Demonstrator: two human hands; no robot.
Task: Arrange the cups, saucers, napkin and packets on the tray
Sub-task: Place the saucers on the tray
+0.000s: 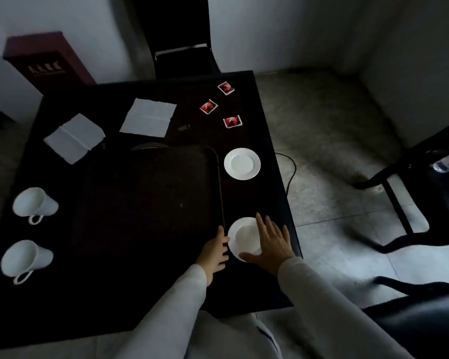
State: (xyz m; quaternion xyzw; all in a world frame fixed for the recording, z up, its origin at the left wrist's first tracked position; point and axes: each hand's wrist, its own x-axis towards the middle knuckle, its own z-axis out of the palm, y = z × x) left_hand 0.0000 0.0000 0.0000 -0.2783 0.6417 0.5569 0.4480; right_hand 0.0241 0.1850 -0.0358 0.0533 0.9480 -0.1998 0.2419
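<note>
Right hand (pixel 271 244): fingers spread apart and laid flat over the right half of the near round white ceramic saucer (pixel 241 238), thumb at its near rim. No clamped grip is visible. Left hand (pixel 214 251): fingers loosely extended and slightly apart, tips at the saucer's left rim and beside the right edge of the dark rectangular tray (pixel 151 200); whether they touch the saucer cannot be determined. Both arms wear pale long sleeves.

The near saucer lies on the black table (pixel 259 198), just right of the tray's near right corner. A second round white saucer (pixel 242 164) lies farther away, also just right of the tray. Three small red-and-white packets (pixel 226 88) (pixel 208 107) (pixel 232 121) lie apart beyond it. Two white folded paper napkins (pixel 148 117) (pixel 74 138) lie beyond the tray's far edge. Two white handled cups (pixel 34 203) (pixel 25 259) lie on their sides, well left of the tray.
</note>
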